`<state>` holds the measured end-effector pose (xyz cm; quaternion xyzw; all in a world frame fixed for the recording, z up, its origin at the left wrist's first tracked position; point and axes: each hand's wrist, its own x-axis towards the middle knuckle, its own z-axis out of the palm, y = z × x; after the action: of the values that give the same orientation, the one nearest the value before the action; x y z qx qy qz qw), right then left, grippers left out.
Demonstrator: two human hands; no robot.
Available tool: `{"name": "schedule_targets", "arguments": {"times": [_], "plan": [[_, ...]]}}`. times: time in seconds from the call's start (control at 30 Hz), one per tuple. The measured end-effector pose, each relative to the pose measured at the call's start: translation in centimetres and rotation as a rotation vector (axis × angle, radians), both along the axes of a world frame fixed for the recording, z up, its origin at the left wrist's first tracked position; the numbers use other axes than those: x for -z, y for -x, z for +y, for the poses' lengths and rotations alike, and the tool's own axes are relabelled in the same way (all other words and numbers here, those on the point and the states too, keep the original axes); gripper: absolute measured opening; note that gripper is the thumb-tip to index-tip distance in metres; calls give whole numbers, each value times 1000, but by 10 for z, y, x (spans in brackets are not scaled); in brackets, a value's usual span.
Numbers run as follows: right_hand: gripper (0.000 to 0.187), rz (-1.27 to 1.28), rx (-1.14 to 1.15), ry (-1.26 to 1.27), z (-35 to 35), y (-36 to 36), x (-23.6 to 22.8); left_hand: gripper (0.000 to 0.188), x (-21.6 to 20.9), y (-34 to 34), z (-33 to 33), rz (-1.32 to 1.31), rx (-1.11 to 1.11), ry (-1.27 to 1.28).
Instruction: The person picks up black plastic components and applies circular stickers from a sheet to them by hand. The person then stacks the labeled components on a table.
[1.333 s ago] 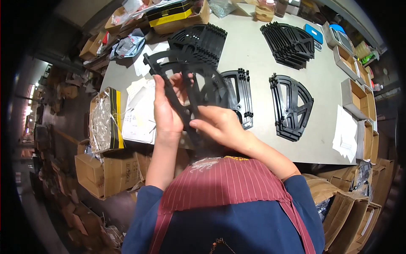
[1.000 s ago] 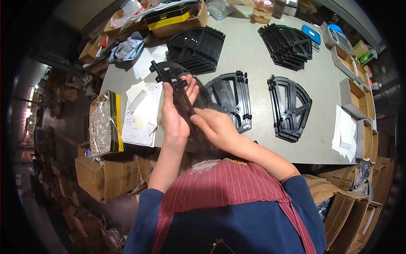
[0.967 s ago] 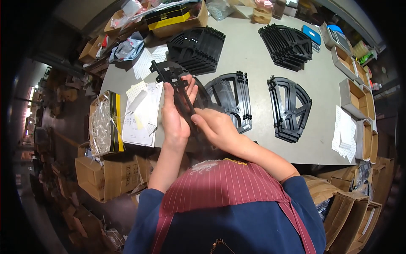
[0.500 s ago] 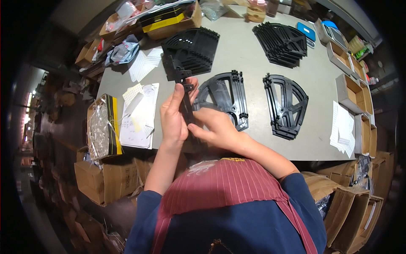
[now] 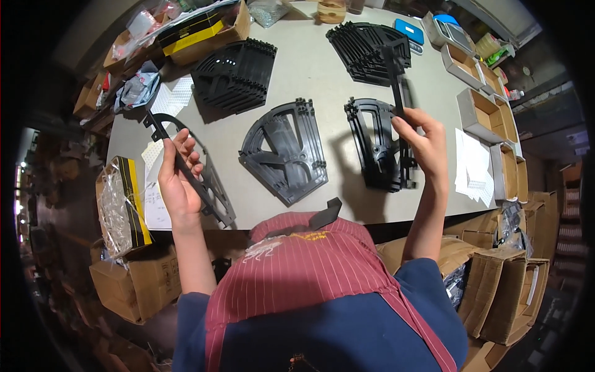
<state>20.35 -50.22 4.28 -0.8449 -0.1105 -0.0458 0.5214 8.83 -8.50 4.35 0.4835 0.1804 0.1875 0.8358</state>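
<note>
My left hand (image 5: 180,192) is closed round the bar edge of a black fan-shaped plastic frame (image 5: 197,184), tilted over the table's left side. On the right, my right hand (image 5: 426,146) pinches a second black fan-shaped frame (image 5: 397,87), turned nearly edge-on, above a small stack of like frames (image 5: 375,146). Between my hands lies another small stack of these frames (image 5: 288,152). Farther back are two taller, fanned-out stacks, one at left (image 5: 235,74) and one at right (image 5: 362,53), partly behind the held frame.
Open cardboard trays (image 5: 483,115) line the table's right edge beside white perforated sheets (image 5: 474,164). A black-and-yellow box of clear plastic (image 5: 121,204) stands at the left edge. A blue device (image 5: 409,30) and a jar (image 5: 331,11) sit at the back.
My hands were together on black parts at the middle left. Now they are wide apart, each with a fan-shaped frame; the right has swung far right. The view has shifted.
</note>
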Motion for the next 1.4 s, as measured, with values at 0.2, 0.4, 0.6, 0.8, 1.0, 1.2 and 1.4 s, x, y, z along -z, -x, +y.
{"name": "schedule_targets", "arguments": {"times": [0.2,0.4,0.6,0.8,1.0,1.2,1.4], "plan": [[36,-280,15,1052,-13,-47,138,40,13,-15,-15,35,89,38],[35,-306,-18,940,4,-39,157,42,28,-28,-31,89,160,100],[68,-42,-283,117,96,11,80,39,41,-49,-48,-60,153,167],[53,-12,-486,-58,184,45,75,45,37,-70,-86,20,308,3],[35,381,-521,-316,160,-7,156,47,69,-32,-40,-39,25,-645],[42,-54,-330,423,149,13,140,57,166,23,-11,541,141,-922],[40,-74,-164,575,137,14,154,43,157,16,-44,591,469,-849]]}}
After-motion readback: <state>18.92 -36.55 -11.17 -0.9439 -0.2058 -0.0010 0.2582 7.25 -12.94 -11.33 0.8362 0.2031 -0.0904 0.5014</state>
